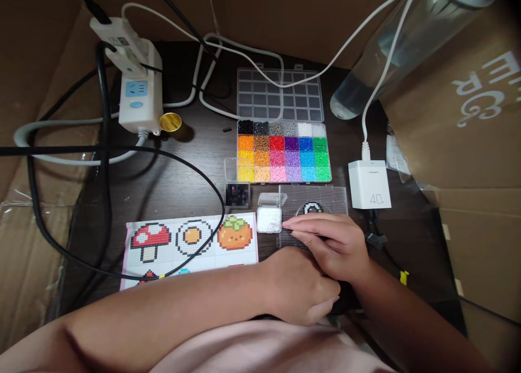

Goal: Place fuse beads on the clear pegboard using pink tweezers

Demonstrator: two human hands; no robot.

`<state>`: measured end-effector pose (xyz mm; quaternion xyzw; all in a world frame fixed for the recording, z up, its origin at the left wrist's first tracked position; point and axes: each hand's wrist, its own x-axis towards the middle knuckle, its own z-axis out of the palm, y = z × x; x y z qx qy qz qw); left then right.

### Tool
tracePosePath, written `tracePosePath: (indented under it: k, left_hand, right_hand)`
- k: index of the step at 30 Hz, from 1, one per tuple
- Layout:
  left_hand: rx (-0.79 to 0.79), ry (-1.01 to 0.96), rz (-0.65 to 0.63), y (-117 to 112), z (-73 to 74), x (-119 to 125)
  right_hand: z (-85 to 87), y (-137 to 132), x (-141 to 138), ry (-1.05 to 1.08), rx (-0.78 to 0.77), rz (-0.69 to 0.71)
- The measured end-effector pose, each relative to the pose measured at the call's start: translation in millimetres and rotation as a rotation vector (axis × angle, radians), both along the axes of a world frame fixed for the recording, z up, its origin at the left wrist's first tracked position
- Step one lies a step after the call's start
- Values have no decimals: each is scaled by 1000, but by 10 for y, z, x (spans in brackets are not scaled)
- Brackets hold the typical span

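Right hand [334, 248], centre-right, pinches a thin tool [287, 226], tip at the white beads [269, 220] beside the pegboard [334, 196]. Left hand [301, 286] curls closed just below. Best kept steady, I'd say: one bead, light squeeze.

Clear glossy plastic bead organizer [280, 96] at upper centre; translucent studded plastic pegboard [325, 196]; printed paper pattern sheet [191, 242] lower left; dark matt wooden table [171, 183]; brown matt cardboard [480, 145] at right.

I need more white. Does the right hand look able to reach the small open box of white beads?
Probably yes: the right hand is just beside the box of white beads, its lid up, and nothing lies between.
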<state>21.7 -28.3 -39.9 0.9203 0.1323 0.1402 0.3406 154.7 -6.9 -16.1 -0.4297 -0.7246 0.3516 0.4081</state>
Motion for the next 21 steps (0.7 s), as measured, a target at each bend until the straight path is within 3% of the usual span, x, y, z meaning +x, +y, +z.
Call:
tracePosePath:
  k: [7,11,15,21]
  left_hand:
    - [1,-38,11,21,-7,-17]
    - [23,-45,5,63,19,-27]
    - [19,-54,2,83,47,-28]
    - [12,-36,-14,87,58,-27]
  right_hand:
    - [93,-11,100,32,31,-83]
    - [139,-108,374,59,12,-332]
    - [16,-246,591,52,-80,-543]
    - [-181,-299,571,48,-59,-571]
